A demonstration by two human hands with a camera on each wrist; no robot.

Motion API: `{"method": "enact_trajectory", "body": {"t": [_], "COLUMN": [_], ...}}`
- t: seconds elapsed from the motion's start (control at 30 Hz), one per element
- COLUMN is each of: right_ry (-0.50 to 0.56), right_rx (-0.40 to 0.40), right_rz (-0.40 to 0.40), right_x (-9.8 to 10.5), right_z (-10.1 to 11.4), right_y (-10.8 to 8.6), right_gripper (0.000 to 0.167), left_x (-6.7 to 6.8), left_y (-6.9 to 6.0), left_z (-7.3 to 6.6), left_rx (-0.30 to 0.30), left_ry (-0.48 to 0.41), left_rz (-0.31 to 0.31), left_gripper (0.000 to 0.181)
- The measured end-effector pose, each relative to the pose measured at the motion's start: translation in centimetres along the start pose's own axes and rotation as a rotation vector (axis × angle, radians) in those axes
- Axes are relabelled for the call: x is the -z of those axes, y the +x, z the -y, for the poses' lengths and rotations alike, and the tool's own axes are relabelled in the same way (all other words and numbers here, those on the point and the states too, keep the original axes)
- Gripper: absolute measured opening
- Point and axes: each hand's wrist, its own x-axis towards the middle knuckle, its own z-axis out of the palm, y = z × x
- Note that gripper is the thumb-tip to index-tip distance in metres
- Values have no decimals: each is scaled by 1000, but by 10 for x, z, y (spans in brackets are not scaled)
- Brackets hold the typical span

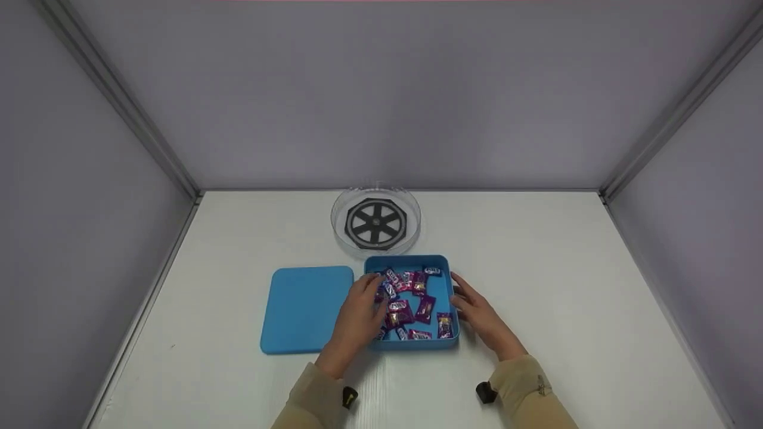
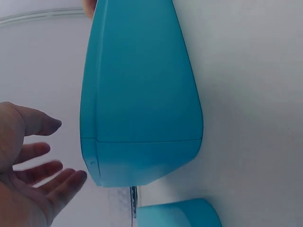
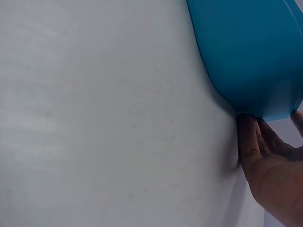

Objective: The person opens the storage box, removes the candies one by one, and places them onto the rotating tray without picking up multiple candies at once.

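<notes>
A blue square box (image 1: 440,298) sits on the white table with several small wrapped candies (image 1: 425,308) in purple, pink and blue wrappers scattered inside. My left hand (image 1: 360,316) hovers at the box's left edge; in the left wrist view its fingers (image 2: 66,189) are loosely spread beside the box's rim and hold nothing. On the opposite side, my right hand (image 1: 486,322) rests its fingers against the box's outer right wall. The right wrist view shows fingertips (image 3: 247,124) touching that wall low down, near the table. Some candies are hidden behind the left hand.
The flat blue lid (image 1: 307,310) lies to the left of the box. Behind the box stands a round clear container (image 1: 412,229) with a black spoked wheel pattern (image 1: 376,223) in its base. Grey walls (image 1: 405,95) enclose the table on the sides and back.
</notes>
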Motion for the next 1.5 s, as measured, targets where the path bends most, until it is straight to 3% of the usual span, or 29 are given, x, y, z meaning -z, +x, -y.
{"method": "enact_trajectory", "body": {"t": [0.07, 0.3, 0.47, 0.73, 0.97, 1.23, 1.5], "right_ry": [2, -19, -28, -16, -12, -10, -11], "right_rx": [-1, 3, 13, 23, 17, 15, 22], "right_rz": [5, -11, -17, -13, -14, -9, 0], "right_x": [1, -1, -1, -1, -1, 1, 1], "right_z": [-1, -1, -1, -3, -4, -2, -3], "right_y": [0, -2, -2, -1, -1, -2, -1], "right_gripper": [58, 57, 56, 57, 56, 56, 56], "left_x": [-1, -8, -14, -22, -26, -35, -36], "left_y": [1, 4, 5, 3, 5, 7, 7], "left_z": [-2, -6, -5, -7, -12, -15, -14], "left_rx": [-29, -45, -89, -126, -13, -59, -65], "left_ry": [23, 46, 88, 239, 248, 367, 337], "left_rz": [59, 325, 415, 417, 438, 362, 296], "left_gripper": [41, 35, 34, 29, 36, 24, 11]}}
